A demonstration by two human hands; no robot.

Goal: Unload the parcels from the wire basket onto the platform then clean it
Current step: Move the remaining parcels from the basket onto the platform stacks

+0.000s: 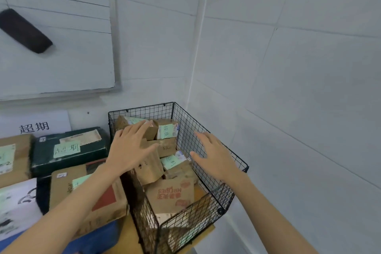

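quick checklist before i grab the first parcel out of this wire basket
1. Is the left hand free: ok, open over the parcels, holding nothing.
2. Is the right hand free: ok, open above the right wall.
3. Is the wire basket open-topped: ok, no lid.
4. Top parcels exposed: ok.
5. Free drop spot: cannot tell; the dark green box and cartons crowd the left.

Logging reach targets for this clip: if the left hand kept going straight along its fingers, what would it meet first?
Probably the brown parcel at the back of the wire basket, right by the left hand's fingertips; depth is unclear, so it may already touch.
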